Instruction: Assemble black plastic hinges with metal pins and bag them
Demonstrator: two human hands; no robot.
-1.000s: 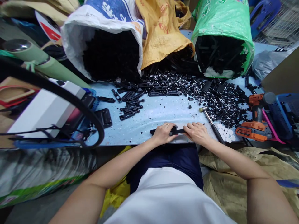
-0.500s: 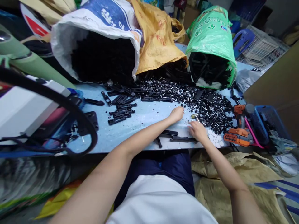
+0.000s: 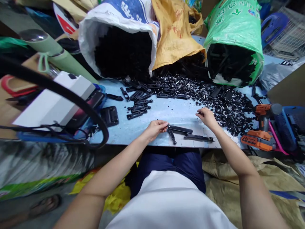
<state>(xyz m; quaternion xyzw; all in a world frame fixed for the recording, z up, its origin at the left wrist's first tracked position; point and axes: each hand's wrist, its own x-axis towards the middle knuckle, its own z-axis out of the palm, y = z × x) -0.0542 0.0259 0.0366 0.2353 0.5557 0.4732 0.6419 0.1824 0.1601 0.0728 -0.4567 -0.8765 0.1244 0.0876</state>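
"So, what is the left hand (image 3: 156,128) doing?"
"Its fingertips are drawn together at the left end of a flat black bar (image 3: 181,129) on the blue counter (image 3: 162,111); whether they grip the bar or a smaller piece cannot be told."
"And the right hand (image 3: 206,116)?"
"Near the heap of black-headed screws (image 3: 207,92), thumb and fingers close together; what they grasp, if anything, is too small to tell."
"Beside the bar?"
"A short black link (image 3: 172,136) slants from that end, and a forked black bar (image 3: 199,137) lies just right"
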